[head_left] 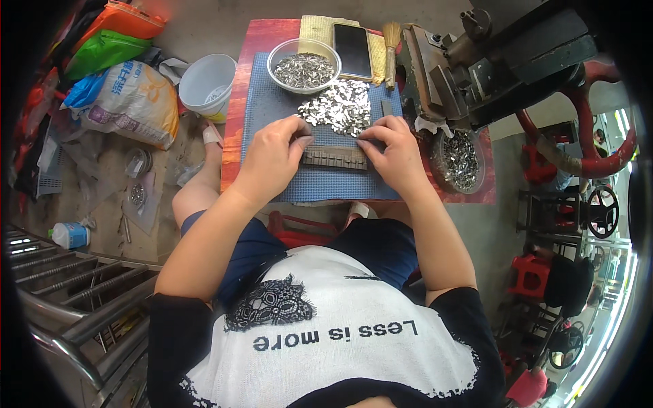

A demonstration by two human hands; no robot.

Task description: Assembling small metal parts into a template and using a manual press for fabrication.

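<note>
The left hand [272, 158] and the right hand [393, 151] rest on the blue mat [320, 183], one at each end of a narrow ridged metal strip [335, 158] that lies across the middle of the mat. Both hands curl down with fingertips pinching at the strip's ends; whether a small piece sits between the fingertips is too small to tell. The strip lies just in front of a loose heap of small shiny metal pieces [338, 107], which spreads over the mat's far half.

To do this step well, it seems best to keep the strip flat and square to the mat's near edge, steady one end while the other hand works, and draw pieces from the heap's near side so the pile does not scatter.

Counted: one strip, one mat, one heap. One glass bowl [304, 65] of the same pieces stands at the mat's far edge, and one dark round dish [458, 160] of pieces sits at the right edge of the red bench [235, 115]. One phone [352, 51] lies on a yellow cloth [318, 28] at the far edge, with one small brush [391, 51] beside it. One white bucket [207, 81] stands off the bench's left edge.
</note>
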